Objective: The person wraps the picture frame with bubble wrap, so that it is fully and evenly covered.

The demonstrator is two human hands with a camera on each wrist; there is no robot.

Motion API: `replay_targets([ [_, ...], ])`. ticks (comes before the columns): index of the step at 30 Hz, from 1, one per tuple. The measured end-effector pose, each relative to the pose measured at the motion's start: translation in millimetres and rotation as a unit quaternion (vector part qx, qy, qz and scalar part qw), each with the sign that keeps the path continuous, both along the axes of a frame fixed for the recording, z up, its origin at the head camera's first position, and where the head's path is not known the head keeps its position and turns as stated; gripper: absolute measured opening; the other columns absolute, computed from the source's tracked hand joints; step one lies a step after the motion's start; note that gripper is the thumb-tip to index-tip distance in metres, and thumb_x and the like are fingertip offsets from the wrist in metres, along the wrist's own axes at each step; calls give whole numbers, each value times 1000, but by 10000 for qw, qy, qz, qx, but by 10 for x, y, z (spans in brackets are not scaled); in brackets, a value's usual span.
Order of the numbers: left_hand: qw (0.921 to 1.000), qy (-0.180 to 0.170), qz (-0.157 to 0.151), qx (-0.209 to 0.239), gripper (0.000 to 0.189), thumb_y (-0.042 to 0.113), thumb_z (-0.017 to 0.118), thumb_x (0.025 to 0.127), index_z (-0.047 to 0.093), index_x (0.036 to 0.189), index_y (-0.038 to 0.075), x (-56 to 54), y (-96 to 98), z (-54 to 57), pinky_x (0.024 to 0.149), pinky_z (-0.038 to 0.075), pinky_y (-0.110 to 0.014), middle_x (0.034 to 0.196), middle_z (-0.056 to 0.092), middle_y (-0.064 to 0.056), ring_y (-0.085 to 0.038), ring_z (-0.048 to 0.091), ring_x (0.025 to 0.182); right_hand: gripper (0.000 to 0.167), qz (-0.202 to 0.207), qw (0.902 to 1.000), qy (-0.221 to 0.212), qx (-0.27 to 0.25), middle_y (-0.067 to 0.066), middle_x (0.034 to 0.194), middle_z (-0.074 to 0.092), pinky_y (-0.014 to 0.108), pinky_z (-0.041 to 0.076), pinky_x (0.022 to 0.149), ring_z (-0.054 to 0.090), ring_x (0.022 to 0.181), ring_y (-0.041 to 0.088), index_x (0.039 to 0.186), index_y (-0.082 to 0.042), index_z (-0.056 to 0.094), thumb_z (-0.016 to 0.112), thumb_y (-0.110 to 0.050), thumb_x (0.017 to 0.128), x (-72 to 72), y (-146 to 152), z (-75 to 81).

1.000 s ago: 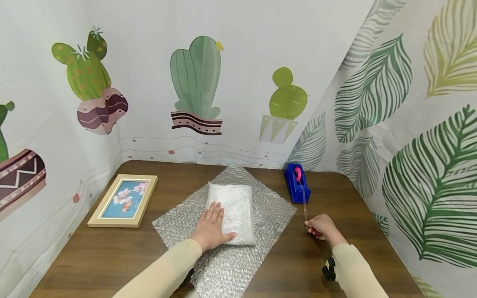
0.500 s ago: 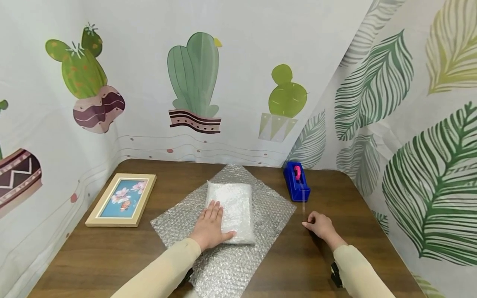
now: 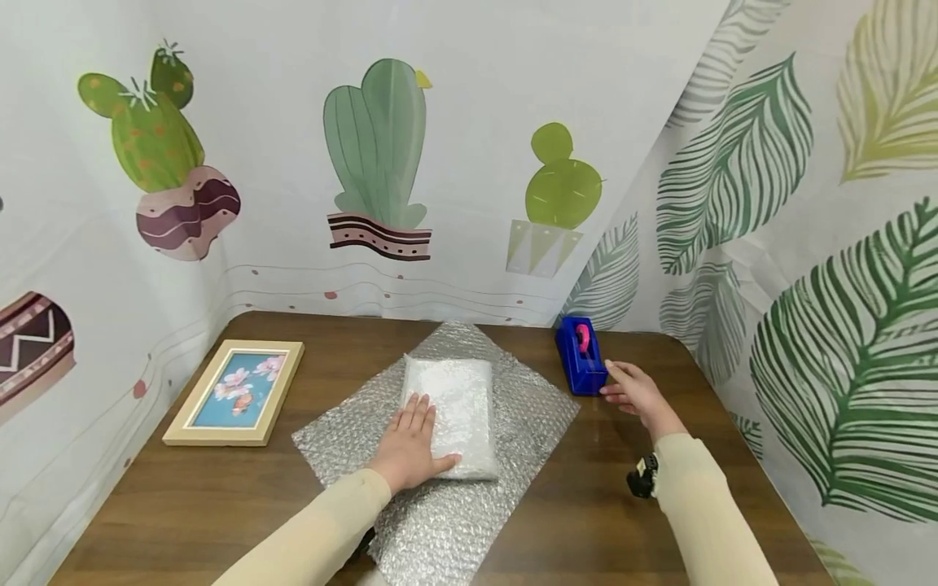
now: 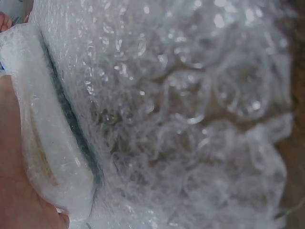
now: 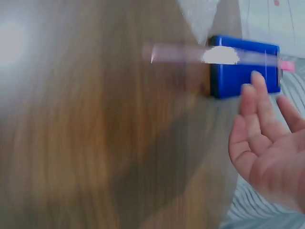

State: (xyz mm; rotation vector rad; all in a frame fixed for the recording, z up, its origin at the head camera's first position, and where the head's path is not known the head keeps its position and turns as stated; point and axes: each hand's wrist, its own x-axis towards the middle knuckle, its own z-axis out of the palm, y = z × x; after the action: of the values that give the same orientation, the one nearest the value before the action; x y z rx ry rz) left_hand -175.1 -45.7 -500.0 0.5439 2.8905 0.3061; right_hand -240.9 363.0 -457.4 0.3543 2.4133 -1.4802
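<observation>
My left hand (image 3: 406,452) lies with spread fingers on a flat rectangular bundle (image 3: 466,415) wrapped in clear bubble wrap. The bundle sits on a larger bubble wrap sheet (image 3: 436,529), turned cornerwise on the table. In the left wrist view, the palm rests along the bundle (image 4: 52,129). My right hand (image 3: 639,396) is at the right front end of a blue tape dispenser (image 3: 586,378) with a pink roll core. Seen from the right wrist, its loosely bent fingers hold nothing. A clear tape strip (image 5: 178,53) sticks out past the dispenser, its end free.
On the left of the brown wooden table (image 3: 550,529) lies a light wood picture frame (image 3: 167,435) with a flower picture. Fabric wall hangings (image 3: 469,163) printed with cacti and leaves enclose the back and sides.
My right hand has let go of the tape end in front of the dispenser and moved forward to the dispenser's side. The left hand stays on the bundle.
</observation>
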Motion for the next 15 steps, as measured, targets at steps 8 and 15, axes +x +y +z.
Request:
replay_targets([
  [8, 9999, -15, -83, 55, 96, 64, 55, 96, 31, 158, -5, 23, -16, -17, 131, 18, -52, 171, 20, -22, -39, 14, 161, 58, -997, 9909, -177, -892, -12, 78, 72, 32, 48, 81, 69, 79, 4, 147, -5, 35, 50, -43, 106, -112, -232, -151],
  [15, 10000, 50, -13, -64, 97, 68, 54, 95, 33, 157, -4, 14, -14, 36, 131, 20, -51, 171, 22, -21, -38, 15, 161, 22, -1868, 9540, -737, -2225, -9, 76, 58, 33, 43, 85, 60, 79, 6, 122, -25, 46, 55, -33, 104, -210, -331, -118],
])
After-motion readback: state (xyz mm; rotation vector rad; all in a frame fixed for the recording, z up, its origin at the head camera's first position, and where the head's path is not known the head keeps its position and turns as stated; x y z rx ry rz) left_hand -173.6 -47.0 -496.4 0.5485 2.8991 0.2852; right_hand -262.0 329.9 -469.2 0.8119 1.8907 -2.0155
